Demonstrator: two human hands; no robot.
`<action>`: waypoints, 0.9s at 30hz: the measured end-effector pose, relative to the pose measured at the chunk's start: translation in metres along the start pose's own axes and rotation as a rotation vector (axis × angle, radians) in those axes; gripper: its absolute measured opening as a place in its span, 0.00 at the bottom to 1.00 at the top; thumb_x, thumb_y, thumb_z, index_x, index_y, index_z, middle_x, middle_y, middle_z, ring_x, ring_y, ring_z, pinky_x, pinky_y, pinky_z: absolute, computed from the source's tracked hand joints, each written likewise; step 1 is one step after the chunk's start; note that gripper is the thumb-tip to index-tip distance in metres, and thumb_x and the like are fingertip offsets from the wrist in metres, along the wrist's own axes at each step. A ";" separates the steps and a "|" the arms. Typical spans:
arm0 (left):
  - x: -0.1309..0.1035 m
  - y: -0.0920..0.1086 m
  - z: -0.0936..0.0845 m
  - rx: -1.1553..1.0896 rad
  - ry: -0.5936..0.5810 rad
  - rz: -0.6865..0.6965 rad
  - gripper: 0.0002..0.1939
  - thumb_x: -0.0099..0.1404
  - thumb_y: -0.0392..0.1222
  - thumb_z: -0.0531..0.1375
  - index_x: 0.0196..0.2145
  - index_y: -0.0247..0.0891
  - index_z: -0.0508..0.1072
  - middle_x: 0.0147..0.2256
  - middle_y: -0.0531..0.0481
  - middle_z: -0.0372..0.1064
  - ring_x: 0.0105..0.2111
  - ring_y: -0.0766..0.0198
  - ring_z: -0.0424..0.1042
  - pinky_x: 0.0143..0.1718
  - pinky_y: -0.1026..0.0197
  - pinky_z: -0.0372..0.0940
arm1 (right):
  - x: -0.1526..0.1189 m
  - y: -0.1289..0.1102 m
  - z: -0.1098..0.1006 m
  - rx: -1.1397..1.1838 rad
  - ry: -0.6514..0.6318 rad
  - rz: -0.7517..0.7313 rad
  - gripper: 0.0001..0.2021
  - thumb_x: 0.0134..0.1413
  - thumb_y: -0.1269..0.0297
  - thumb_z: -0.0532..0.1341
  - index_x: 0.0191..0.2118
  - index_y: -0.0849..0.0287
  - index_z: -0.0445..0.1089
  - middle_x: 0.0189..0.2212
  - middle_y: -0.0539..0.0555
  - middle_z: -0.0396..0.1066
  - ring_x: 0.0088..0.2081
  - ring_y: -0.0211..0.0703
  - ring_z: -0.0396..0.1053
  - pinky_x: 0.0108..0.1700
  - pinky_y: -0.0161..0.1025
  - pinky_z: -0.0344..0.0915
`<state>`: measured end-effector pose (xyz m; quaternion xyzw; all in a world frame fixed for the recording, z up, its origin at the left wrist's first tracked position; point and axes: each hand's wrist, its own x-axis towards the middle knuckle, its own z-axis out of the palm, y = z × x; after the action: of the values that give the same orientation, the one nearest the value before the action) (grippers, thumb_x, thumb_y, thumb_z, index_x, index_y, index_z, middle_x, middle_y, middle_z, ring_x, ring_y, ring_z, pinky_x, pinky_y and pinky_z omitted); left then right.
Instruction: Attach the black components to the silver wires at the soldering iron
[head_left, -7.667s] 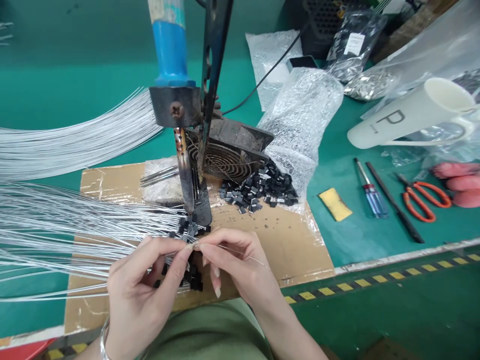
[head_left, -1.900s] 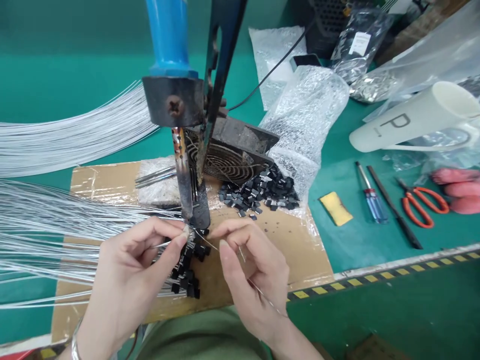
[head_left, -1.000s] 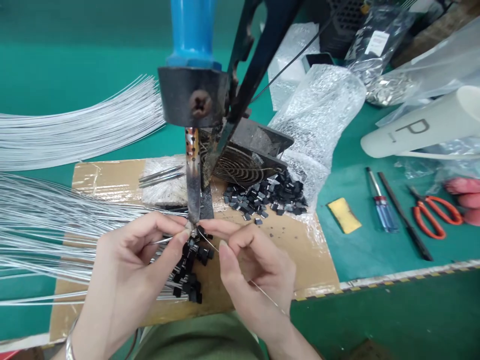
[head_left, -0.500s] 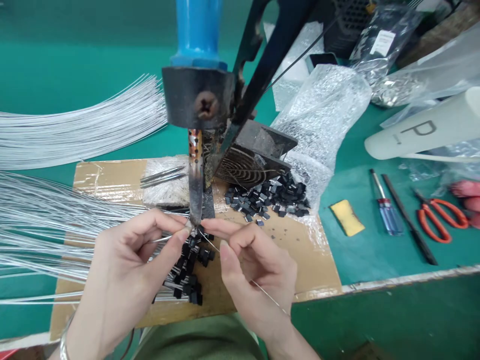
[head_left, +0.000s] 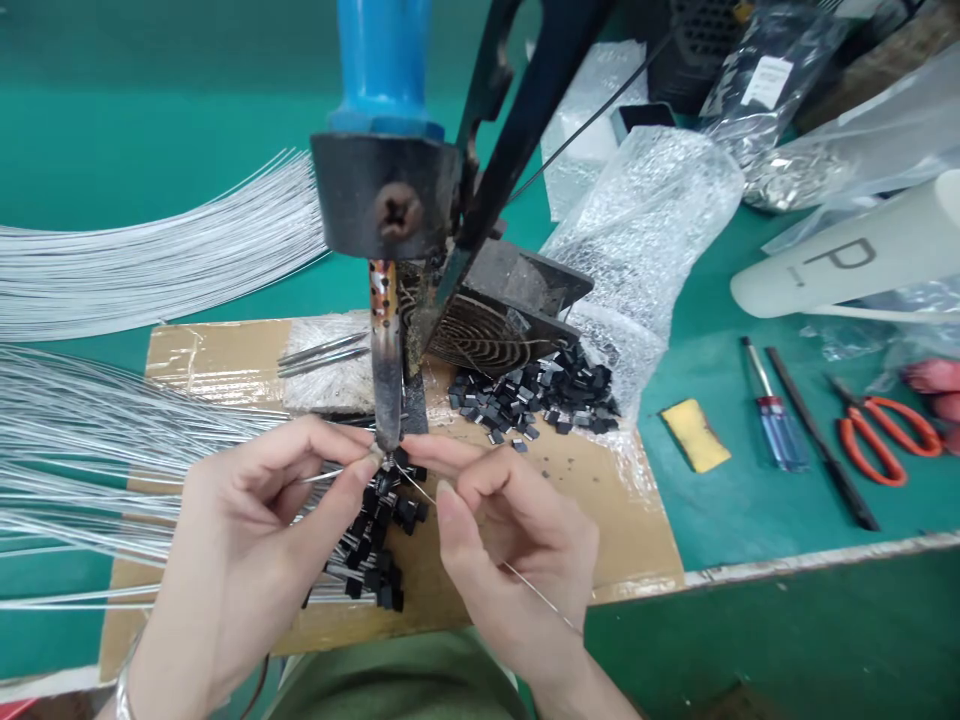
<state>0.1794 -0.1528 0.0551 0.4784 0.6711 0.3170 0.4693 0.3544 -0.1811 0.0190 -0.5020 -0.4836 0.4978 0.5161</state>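
The left hand (head_left: 262,530) has its grip pinched closed on a white wire (head_left: 322,478), just below the tip of the soldering iron (head_left: 386,370); the right hand (head_left: 517,530) has its grip loosely curled around a thin wire (head_left: 415,483), which reaches toward that tip, though any contact is too small to tell. On the surface (head_left: 705,370), a clear bag (head_left: 889,125) holds shiny metal pieces (head_left: 799,180); the inside of the white mug (head_left: 832,260) is hidden; black pieces (head_left: 517,395) lie heaped beside the bubble wrap (head_left: 645,220).
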 end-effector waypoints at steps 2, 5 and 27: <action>0.000 0.001 0.001 -0.004 0.008 0.008 0.04 0.63 0.44 0.71 0.30 0.44 0.84 0.28 0.53 0.80 0.23 0.67 0.69 0.22 0.68 0.62 | 0.000 0.000 0.000 0.003 0.003 0.005 0.11 0.65 0.77 0.67 0.34 0.53 0.71 0.53 0.56 0.85 0.52 0.51 0.86 0.52 0.43 0.82; 0.001 0.003 0.003 -0.023 0.023 0.014 0.02 0.61 0.42 0.71 0.30 0.44 0.84 0.29 0.53 0.81 0.24 0.67 0.72 0.24 0.69 0.65 | 0.000 0.001 0.000 0.019 0.003 0.003 0.12 0.64 0.77 0.68 0.34 0.53 0.71 0.52 0.55 0.86 0.52 0.50 0.86 0.53 0.43 0.82; 0.004 0.004 -0.001 -0.070 0.007 0.027 0.03 0.61 0.39 0.71 0.30 0.42 0.83 0.29 0.54 0.80 0.27 0.70 0.75 0.28 0.73 0.69 | 0.005 -0.003 0.001 0.023 -0.005 0.007 0.12 0.67 0.76 0.65 0.33 0.53 0.69 0.52 0.55 0.86 0.53 0.51 0.85 0.55 0.46 0.82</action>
<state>0.1795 -0.1479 0.0580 0.4695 0.6549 0.3480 0.4791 0.3540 -0.1765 0.0222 -0.4965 -0.4775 0.5062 0.5189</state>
